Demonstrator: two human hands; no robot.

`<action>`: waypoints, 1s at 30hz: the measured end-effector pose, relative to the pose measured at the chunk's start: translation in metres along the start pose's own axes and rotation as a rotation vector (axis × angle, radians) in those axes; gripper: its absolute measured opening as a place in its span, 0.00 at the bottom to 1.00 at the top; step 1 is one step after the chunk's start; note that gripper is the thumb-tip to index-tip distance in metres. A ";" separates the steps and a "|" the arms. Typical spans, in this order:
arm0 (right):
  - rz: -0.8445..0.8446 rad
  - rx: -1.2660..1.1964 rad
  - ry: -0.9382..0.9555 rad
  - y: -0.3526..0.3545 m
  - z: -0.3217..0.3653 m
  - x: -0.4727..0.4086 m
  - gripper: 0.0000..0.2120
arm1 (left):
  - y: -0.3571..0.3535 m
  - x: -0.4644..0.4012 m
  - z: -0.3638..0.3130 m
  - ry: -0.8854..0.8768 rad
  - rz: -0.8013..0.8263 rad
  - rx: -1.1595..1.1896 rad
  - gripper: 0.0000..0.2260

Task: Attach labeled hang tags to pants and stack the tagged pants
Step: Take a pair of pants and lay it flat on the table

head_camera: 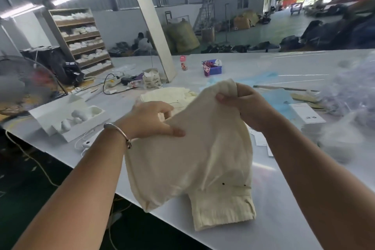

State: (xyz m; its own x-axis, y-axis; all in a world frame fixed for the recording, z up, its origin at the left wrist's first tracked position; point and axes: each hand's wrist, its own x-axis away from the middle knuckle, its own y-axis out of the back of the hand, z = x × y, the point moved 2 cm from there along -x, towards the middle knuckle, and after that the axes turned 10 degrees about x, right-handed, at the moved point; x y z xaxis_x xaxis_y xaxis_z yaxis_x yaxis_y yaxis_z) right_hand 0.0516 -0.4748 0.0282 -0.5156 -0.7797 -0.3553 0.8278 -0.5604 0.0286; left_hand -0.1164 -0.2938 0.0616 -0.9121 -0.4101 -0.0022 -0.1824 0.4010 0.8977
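A pair of cream pants hangs above the white table, its ribbed cuff touching the surface near the front edge. My left hand grips the cloth's upper left edge, thumb on top. My right hand pinches the raised upper corner at the waistband. Behind the held pair lies a stack of folded cream pants. White cards, perhaps hang tags, lie to the right of my right arm.
A white box with white moulded pieces sits at the left, a fan beyond it. Cables, a power strip and small bottles clutter the far side. Blue sheets and crumpled plastic bags lie at the right.
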 end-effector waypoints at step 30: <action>-0.952 1.088 -0.249 0.134 0.036 0.168 0.13 | -0.043 -0.043 -0.202 -0.180 0.191 1.503 0.09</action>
State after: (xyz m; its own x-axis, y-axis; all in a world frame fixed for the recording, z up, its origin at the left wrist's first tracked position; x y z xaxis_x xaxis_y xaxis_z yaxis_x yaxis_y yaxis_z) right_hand 0.0678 -0.6903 0.0059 -0.8772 0.0329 -0.4791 -0.3525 -0.7215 0.5959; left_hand 0.0053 -0.4589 0.1119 -0.9754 -0.1997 -0.0932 -0.1515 0.9149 -0.3741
